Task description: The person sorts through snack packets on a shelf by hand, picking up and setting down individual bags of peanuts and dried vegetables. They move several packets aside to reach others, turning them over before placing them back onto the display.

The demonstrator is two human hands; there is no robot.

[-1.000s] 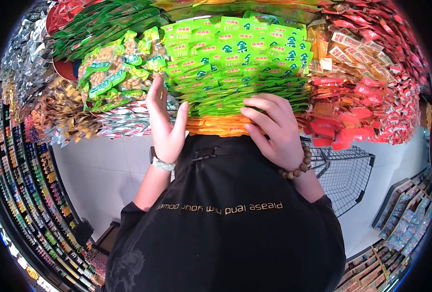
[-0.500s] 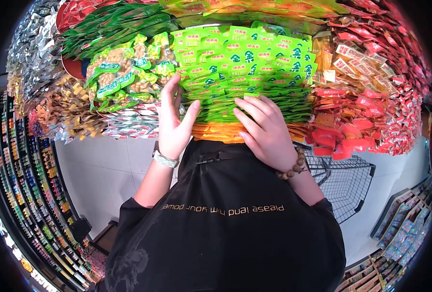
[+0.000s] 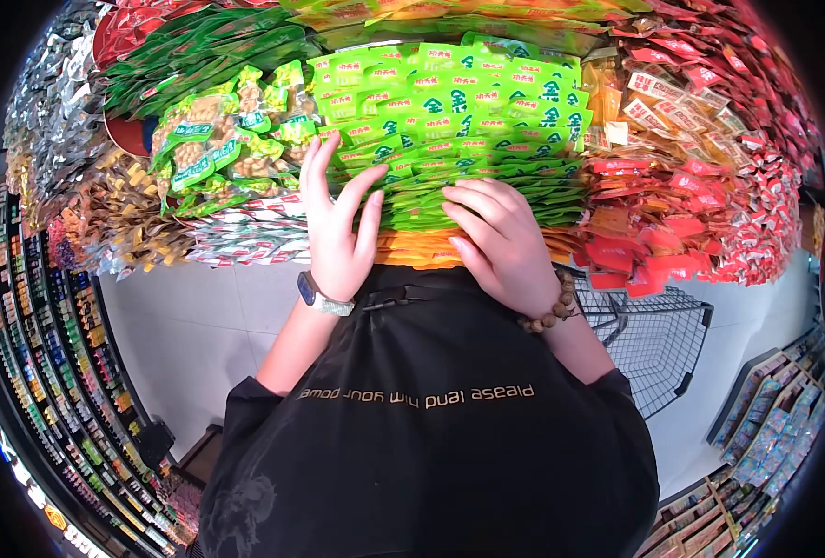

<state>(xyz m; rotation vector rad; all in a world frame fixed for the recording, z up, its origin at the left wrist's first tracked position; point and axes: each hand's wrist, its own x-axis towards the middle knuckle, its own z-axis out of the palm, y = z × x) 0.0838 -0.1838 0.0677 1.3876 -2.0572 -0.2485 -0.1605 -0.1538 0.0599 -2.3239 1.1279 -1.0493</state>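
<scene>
Rows of light green snack packets (image 3: 449, 116) with white and red labels lie overlapped in the middle of the display. At their left edge is my left hand (image 3: 341, 219), fingers spread and nothing held. My right hand (image 3: 501, 242) rests palm down over the front right of the green packets, its fingers loosely bent and slightly apart, no packet gripped. Orange packets (image 3: 422, 249) show beneath the green ones, between the hands. Clear packs of nuts (image 3: 203, 135) with green labels sit just left of my left hand.
Red packets (image 3: 631, 251) and small white-and-red packets (image 3: 673, 107) fill the right side. Dark green packets (image 3: 198, 60) are at the back left. A black wire shopping cart (image 3: 649, 344) stands on the floor at right. Curved shelves (image 3: 59, 372) line the left.
My left hand has turned and its fingers have bent inward over the packets' left edge. My right hand stays nearly still. The view has shifted slightly.
</scene>
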